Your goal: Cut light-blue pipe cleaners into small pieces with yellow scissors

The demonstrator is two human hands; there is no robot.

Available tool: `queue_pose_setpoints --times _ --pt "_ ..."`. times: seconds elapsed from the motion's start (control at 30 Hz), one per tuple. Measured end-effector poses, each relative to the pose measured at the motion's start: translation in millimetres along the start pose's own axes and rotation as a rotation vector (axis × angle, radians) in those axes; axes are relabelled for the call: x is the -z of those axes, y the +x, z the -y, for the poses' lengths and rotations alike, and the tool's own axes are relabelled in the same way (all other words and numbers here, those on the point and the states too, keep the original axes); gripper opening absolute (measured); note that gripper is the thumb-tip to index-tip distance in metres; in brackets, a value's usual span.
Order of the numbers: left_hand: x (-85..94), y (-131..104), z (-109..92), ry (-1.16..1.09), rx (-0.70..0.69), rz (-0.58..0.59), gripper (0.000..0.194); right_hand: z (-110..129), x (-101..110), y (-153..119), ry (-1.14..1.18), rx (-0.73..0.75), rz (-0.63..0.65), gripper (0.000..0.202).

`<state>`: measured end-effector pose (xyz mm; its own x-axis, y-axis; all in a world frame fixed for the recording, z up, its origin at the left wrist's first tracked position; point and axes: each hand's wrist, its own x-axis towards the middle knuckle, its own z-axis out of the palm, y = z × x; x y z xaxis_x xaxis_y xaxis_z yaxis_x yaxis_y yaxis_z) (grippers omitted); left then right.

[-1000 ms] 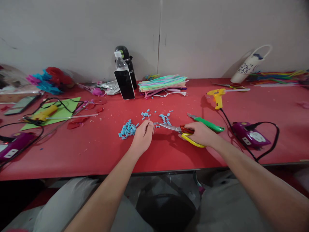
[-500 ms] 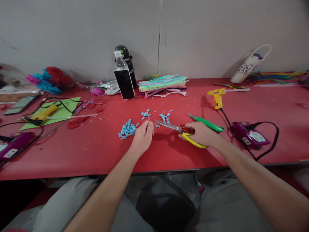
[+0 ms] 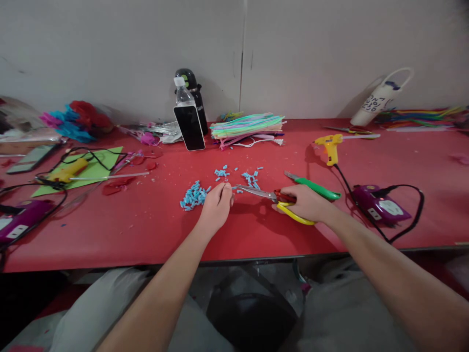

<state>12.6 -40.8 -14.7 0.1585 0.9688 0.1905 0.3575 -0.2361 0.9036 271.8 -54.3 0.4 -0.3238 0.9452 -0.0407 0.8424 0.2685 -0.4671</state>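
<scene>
Currently, your right hand (image 3: 306, 201) grips the metal-bladed scissors (image 3: 263, 193) with red and yellow handles, their tips pointing at your left hand (image 3: 218, 203), which is closed; whether it holds anything, I cannot tell. Small, light-blue, stubby pieces (image 3: 193, 196) lie heaped just left of that hand and scattered beyond it on the smooth red counter (image 3: 157, 230), which stands against a grey wall (image 3: 120, 49) with a vertical seam (image 3: 241, 68).

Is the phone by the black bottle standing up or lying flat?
Standing up, slightly tilted: the phone faces us, bottom edge down on the red table.
</scene>
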Motion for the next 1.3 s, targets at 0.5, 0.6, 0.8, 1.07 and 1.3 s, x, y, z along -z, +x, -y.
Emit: queue_pose_setpoints --times 0.5,0.6,0.8,1.07,1.3 --pt "0.2 0.0 0.8 -0.129 0.020 0.026 0.034 -3.9 -2.4 1.7 -0.039 0.025 -0.012 0.033" --pt "-0.1 0.3 2.1 -0.155 0.029 0.036 0.033 -3.4 -2.1 2.4 -0.050 0.024 -0.014 0.033" --pt "-0.6 0.7 3.7 -0.157 0.035 0.048 0.033 -3.2 -2.4 3.2 -0.030 0.029 -0.021 0.029" --pt "-0.3 -0.2 2.1 -0.158 0.029 0.053 0.034 -6.9 -4.4 3.1 -0.019 0.026 -0.053 0.031" --pt "0.2 0.2 -0.7 -0.162 0.030 0.049 0.034 -2.5 -0.6 1.7 -0.003 0.007 -0.014 0.033"
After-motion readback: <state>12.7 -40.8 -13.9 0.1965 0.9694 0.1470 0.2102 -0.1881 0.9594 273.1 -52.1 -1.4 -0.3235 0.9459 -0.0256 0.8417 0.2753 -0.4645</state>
